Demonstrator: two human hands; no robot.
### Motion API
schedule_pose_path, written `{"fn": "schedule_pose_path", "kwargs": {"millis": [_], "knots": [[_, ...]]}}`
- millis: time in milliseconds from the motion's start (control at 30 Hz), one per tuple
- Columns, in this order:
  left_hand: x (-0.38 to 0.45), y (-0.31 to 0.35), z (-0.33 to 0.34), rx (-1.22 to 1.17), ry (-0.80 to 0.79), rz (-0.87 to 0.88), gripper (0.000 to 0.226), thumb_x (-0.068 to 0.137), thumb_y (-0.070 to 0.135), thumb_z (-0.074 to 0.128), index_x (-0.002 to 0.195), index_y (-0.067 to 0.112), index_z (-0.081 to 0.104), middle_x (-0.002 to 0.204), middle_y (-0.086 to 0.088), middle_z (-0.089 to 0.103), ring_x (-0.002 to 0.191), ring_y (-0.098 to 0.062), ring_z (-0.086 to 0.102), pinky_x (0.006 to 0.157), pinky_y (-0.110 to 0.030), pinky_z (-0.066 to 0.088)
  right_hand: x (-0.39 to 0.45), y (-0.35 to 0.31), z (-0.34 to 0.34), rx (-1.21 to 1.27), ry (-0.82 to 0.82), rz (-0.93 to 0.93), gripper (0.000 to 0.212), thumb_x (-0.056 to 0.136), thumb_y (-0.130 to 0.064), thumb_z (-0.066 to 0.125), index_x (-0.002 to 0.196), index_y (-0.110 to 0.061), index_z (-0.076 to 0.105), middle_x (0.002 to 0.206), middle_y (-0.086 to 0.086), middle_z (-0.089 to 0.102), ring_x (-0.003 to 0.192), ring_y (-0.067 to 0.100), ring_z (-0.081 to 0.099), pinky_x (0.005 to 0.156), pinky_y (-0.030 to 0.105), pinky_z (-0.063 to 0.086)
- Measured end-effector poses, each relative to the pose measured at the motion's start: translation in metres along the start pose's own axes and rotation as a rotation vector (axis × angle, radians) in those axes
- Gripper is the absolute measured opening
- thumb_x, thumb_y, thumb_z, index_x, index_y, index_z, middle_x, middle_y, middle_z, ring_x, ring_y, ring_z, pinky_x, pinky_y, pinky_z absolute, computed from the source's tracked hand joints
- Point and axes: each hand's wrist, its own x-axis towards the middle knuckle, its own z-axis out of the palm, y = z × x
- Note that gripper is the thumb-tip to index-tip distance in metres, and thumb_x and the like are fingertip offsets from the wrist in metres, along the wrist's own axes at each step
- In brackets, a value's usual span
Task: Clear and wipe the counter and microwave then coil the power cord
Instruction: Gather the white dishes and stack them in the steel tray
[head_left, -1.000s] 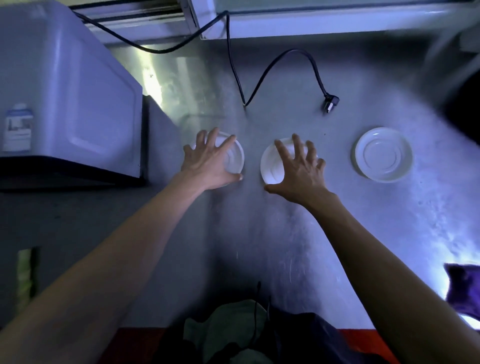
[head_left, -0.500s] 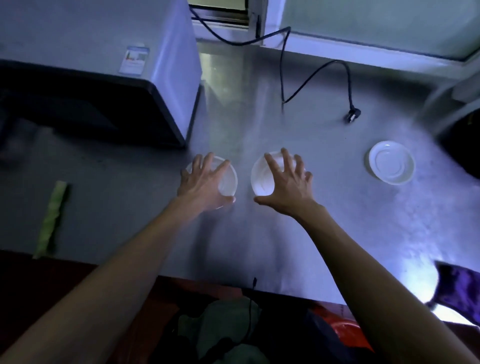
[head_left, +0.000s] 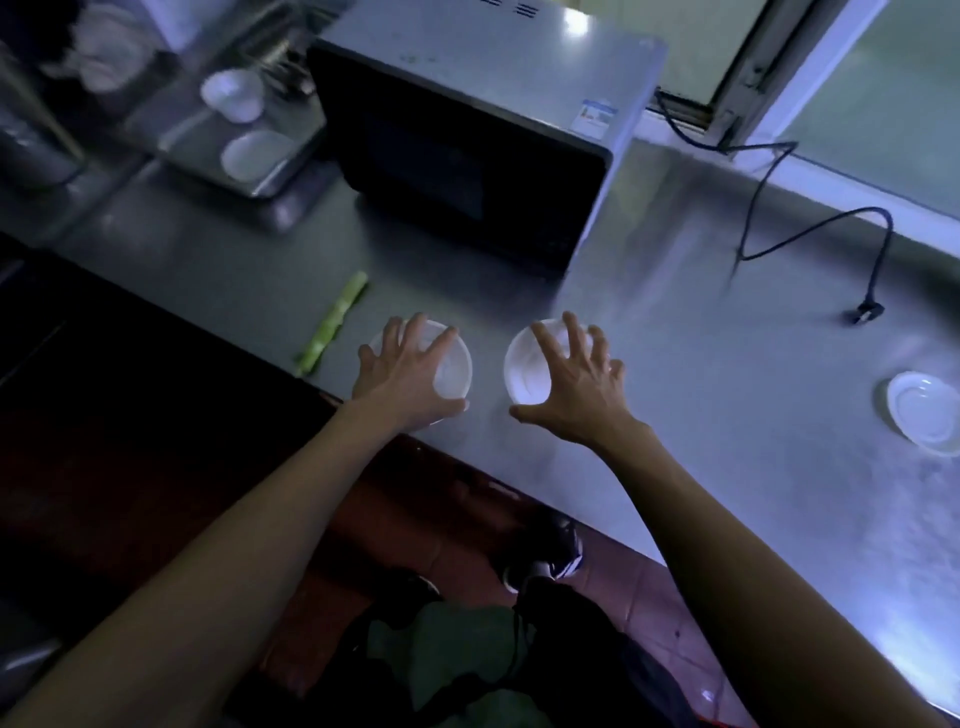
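Note:
Two small white bowls are held from above over the steel counter (head_left: 701, 415). My left hand (head_left: 410, 376) grips the left bowl (head_left: 454, 366) by its rim, and my right hand (head_left: 576, 382) grips the right bowl (head_left: 522, 371) the same way. Behind them stands the microwave (head_left: 483, 119), silver on top with a dark door. Its black power cord (head_left: 810, 223) loops across the counter at the right and ends in an unplugged plug (head_left: 866, 313). A white saucer (head_left: 924, 413) lies at the far right.
A green vegetable strip (head_left: 332, 325) lies on the counter left of my left hand. A steel tray (head_left: 228, 135) at the back left carries a white cup (head_left: 234, 96) and a white dish (head_left: 254, 153). The counter's front edge runs diagonally under my forearms.
Both hands with their bowls have come toward the counter's front edge and leftward. My view has swung left, bringing the microwave door, the green strip and the steel tray into sight.

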Motion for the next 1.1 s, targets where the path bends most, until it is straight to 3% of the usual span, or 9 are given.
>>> {"fn": "schedule_pose_path", "kwargs": {"millis": [300,633,1100], "knots": [[-0.086,-0.121,-0.024,-0.029,0.093,-0.219,0.102,0.064,0.081,0.058,0.148,0.045,0.013,0.156,0.001,0.005,0.144,-0.03,0.005,0.106,-0.063,0.025,0.01,-0.136,0.001,-0.039,0.041,-0.226,0.119,0.062,-0.077,0.07,0.155,-0.037,0.008,0.164,0.005,0.0,0.147,0.04,0.009,0.105,0.065,0.035],[-0.136,-0.203,-0.013,-0.066,0.097,-0.437,0.107,0.068,0.082,0.057,0.153,0.043,0.006,0.162,-0.002,0.0,0.149,-0.031,0.002,0.108,-0.06,0.028,0.05,-0.229,0.013,-0.081,-0.002,-0.414,0.115,0.064,-0.076,0.069,0.155,-0.038,0.011,0.164,0.005,0.004,0.146,0.039,0.011,0.102,0.063,0.036],[-0.069,-0.34,-0.031,-0.008,-0.063,-0.524,0.107,0.068,0.085,0.055,0.153,0.046,0.003,0.163,0.0,-0.002,0.149,-0.03,0.0,0.108,-0.063,0.026,0.196,-0.337,0.044,0.057,-0.11,-0.434,0.117,0.064,-0.072,0.072,0.156,-0.035,0.01,0.165,0.005,0.001,0.148,0.042,0.007,0.106,0.066,0.03]]}}
